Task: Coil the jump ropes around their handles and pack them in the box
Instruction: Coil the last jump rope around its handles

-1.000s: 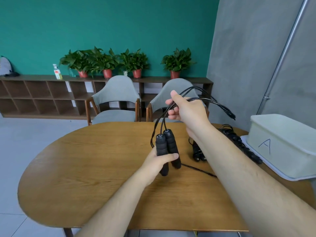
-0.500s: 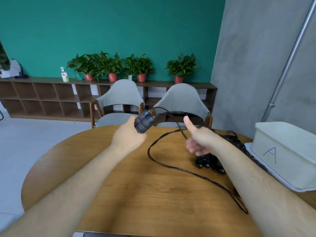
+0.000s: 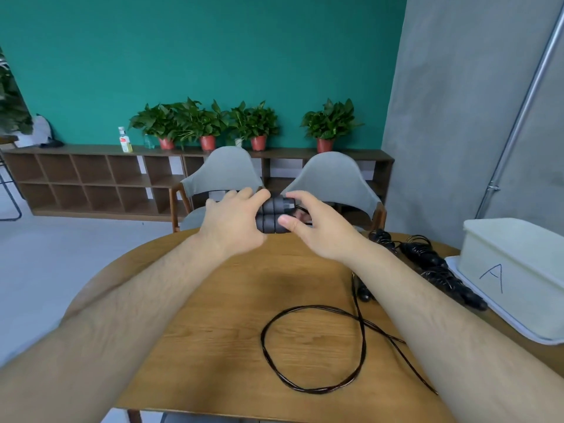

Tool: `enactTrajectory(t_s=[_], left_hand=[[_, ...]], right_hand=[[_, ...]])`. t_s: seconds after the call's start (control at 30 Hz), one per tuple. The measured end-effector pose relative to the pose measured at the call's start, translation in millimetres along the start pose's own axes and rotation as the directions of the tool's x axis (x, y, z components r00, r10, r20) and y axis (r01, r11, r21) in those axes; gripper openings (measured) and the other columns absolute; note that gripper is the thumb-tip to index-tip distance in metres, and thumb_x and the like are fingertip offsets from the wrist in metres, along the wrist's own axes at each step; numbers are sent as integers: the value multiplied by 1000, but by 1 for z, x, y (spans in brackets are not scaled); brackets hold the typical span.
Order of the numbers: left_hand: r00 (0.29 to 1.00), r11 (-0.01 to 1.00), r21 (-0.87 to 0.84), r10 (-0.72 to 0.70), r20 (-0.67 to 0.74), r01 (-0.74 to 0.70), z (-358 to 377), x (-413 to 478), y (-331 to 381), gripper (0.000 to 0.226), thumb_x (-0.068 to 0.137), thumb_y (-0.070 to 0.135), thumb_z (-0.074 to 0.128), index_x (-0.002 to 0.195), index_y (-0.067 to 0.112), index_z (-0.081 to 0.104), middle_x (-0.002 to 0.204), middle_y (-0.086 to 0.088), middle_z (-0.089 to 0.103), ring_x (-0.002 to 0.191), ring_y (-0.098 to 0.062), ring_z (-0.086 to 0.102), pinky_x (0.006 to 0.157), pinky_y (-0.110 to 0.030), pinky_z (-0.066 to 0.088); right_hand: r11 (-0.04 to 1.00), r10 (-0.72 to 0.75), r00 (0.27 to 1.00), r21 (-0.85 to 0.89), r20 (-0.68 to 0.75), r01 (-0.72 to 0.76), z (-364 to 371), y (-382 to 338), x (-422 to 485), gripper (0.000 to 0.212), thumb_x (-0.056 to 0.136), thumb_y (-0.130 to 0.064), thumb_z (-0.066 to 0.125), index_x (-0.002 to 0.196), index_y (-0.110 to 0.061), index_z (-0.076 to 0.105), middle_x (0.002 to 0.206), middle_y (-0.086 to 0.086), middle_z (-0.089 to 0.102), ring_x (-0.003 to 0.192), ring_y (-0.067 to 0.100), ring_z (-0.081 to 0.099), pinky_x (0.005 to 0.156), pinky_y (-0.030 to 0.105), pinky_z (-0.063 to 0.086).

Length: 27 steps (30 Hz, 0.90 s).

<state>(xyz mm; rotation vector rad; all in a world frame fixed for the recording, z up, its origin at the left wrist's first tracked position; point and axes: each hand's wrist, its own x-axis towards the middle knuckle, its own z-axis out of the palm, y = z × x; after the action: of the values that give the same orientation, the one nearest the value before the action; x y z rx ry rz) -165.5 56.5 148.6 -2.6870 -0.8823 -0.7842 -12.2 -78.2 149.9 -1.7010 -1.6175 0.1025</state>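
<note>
**Above the far edge of the tabletop: two hands on one pair of handles**

Across the room, a teal wall backs a low wooden shelf carrying red-potted plants and a small bottle. A grey backdrop hangs to the right. Two grey chairs stand at the far edge of the oval wooden tabletop. On its right side sits a white box marked "A", resting on a flat white board. Just beside it lie other jump ropes, black and bundled.

The black handles lie side by side, held in the air. The left hand has its fingers wrapped round them. The right hand pinches their right end between thumb and forefinger. A thin dark rope lies in a loose loop on the tabletop between the forearms; how it joins the handles is hidden behind the right arm.
</note>
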Motion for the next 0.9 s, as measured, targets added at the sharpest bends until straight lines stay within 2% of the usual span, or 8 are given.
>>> enactTrajectory(t_s=[0.07, 0.2, 0.33, 0.4, 0.53, 0.67, 0.8, 0.9], left_hand=[[1000, 999, 20, 31, 1, -31, -1, -3, -3, 46, 80, 53, 61, 119, 34, 48, 106, 10, 57, 104, -22, 56, 82, -47, 47], [999, 1000, -2, 31, -24, -31, -5, -5, -9, 43, 78, 54, 65, 108, 27, 52, 100, 8, 57, 100, -22, 57, 80, -42, 43], [997, 997, -30, 70, -44, -71, -13, -2, -12, 49, 76, 56, 69, 113, 26, 57, 100, 7, 61, 99, -21, 58, 82, -38, 45], [992, 982, -145, 123, -10, -123, -18, -3, -15, 54, 78, 56, 73, 121, 27, 57, 103, 9, 59, 100, -15, 53, 85, -33, 44], [981, 926, -340, 188, 42, -163, -29, -4, -20, 57, 81, 46, 75, 131, 38, 50, 107, 15, 58, 102, -7, 52, 87, -28, 44], [988, 864, -482, 154, -26, -147, -38, -2, -17, 49, 78, 39, 76, 123, 40, 55, 106, 18, 64, 102, -5, 60, 88, -30, 50], [989, 780, -608, 100, -109, -146, -45, -1, -8, 50, 81, 29, 81, 126, 33, 59, 108, 20, 66, 103, -2, 63, 89, -22, 48], [991, 668, -736, 20, -132, -112, -48, 4, -3, 52, 83, 23, 82, 129, 30, 59, 113, 15, 70, 107, -2, 66, 93, -22, 51]], right_hand=[[1000, 14, 1000, -15, -15, -14, 3, -2, -2, 48, 101, -41, 55, 144, -23, 42, 95, -20, 56, 87, 2, 58, 77, 20, 45], [998, 30, 1000, 50, 10, -30, 2, 4, -6, 53, 98, -49, 55, 143, -23, 41, 94, -6, 64, 82, 8, 62, 73, 22, 49], [999, 24, 998, 48, -64, -21, -5, 15, -10, 22, 102, -41, 52, 107, -23, 64, 91, -8, 67, 86, 6, 61, 74, 25, 46], [995, 44, 991, 99, -127, -32, -10, 16, -10, 18, 102, -36, 54, 103, -23, 67, 92, -7, 69, 88, 8, 62, 77, 25, 50], [983, 42, 977, 184, -209, -2, -23, 13, -9, 19, 103, -32, 53, 106, -25, 71, 98, -12, 72, 96, 2, 64, 87, 22, 50], [983, 8, 953, 177, -303, 48, -23, 9, -14, 30, 109, -31, 37, 124, -28, 63, 97, -32, 61, 98, -16, 55, 85, 6, 41], [987, -69, 899, 101, -433, 125, -2, 11, -17, 29, 111, -29, 29, 121, -26, 55, 81, -22, 51, 80, -5, 54, 75, 15, 40], [994, 9, 943, 109, -333, 29, 23, 10, -18, 32, 110, -39, 26, 121, -30, 54, 77, -14, 56, 75, 3, 57, 71, 27, 45]])
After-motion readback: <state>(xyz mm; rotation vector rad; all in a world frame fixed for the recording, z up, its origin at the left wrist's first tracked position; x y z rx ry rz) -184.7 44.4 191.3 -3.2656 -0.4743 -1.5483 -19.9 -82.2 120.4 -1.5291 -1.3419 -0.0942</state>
